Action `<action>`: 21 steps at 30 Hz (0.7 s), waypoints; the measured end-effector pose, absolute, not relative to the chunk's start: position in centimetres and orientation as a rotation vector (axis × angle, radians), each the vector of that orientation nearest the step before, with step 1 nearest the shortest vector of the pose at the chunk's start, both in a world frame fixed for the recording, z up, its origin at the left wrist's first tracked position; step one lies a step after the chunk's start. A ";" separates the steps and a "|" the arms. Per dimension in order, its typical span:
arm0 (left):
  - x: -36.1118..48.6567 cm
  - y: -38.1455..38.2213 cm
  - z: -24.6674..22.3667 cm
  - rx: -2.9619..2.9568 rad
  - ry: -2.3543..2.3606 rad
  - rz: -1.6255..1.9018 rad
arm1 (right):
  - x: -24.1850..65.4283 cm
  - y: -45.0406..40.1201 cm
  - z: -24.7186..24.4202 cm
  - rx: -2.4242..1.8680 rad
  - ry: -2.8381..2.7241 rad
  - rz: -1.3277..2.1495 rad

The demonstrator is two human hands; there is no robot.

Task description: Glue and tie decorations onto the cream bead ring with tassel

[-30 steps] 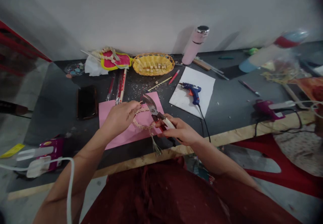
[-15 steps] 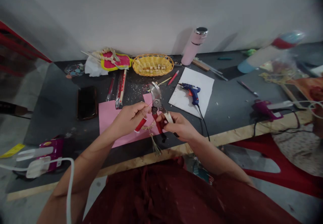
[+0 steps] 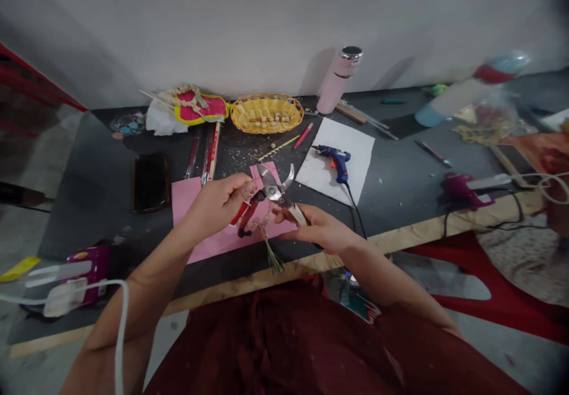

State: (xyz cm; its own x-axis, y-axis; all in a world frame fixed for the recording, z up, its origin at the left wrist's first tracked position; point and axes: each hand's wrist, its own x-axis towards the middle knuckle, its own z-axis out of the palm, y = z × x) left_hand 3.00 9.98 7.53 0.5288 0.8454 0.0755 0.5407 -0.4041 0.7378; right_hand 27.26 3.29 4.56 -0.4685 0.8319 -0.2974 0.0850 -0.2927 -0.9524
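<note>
My right hand [image 3: 317,227] grips pruning shears [image 3: 272,193] by the pale-worn handle, and the blades stand apart. The red handle swings out to the left, near my left hand [image 3: 224,202]. Closed in a pinch, that hand holds a spool of red thread [image 3: 239,213], partly hidden by the fingers. Under both hands lies pink paper [image 3: 189,205]. A small beaded piece with a tassel of dry stalks [image 3: 274,258] lies below the shears, its upper part partly covered by them.
A blue glue gun [image 3: 338,161] rests on a white board [image 3: 355,128], its cord running off the front edge. Behind are a yellow basket [image 3: 235,119] with small pale pieces and a pink flask [image 3: 333,83]. A phone [image 3: 151,181] lies left; a purple power plug unit [image 3: 89,270] sits nearer.
The shears have opened: blades spread apart, and the red handle has moved left, away from my right palm. My left hand has shifted slightly left and up with the spool.
</note>
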 end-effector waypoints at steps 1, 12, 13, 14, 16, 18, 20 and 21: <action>2.8 10.1 7.8 2.113 1.145 0.613 | 27.3 3.2 4.7 -1.139 -1.385 1.861; 0.6 11.5 8.3 1.341 1.230 1.236 | 32.3 2.5 9.1 -1.069 -1.298 1.937; 0.5 11.4 8.0 1.303 1.229 1.227 | 32.7 2.9 9.8 -1.105 -1.338 1.841; 0.4 11.2 7.8 1.275 1.229 1.210 | 33.0 3.5 10.5 -1.134 -1.386 1.743; 0.3 10.6 7.4 1.232 1.241 1.160 | 33.1 5.2 11.6 -1.193 -1.528 1.558; 0.2 10.0 7.0 1.199 1.253 1.124 | 32.5 7.2 12.1 -1.268 -1.723 1.359; 0.0 9.5 6.6 1.205 1.264 1.089 | 31.6 9.5 12.0 -1.397 -1.911 1.047; -0.1 9.2 6.4 1.219 1.269 1.045 | 31.1 10.7 11.8 -1.463 -1.995 0.878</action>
State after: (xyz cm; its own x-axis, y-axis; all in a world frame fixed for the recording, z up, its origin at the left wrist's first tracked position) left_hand -0.13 9.17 6.36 0.0595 0.9924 -0.1073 0.0846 0.1021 0.9912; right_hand 31.13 10.73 11.85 -0.2888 0.9570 0.0271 0.6265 0.2103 -0.7505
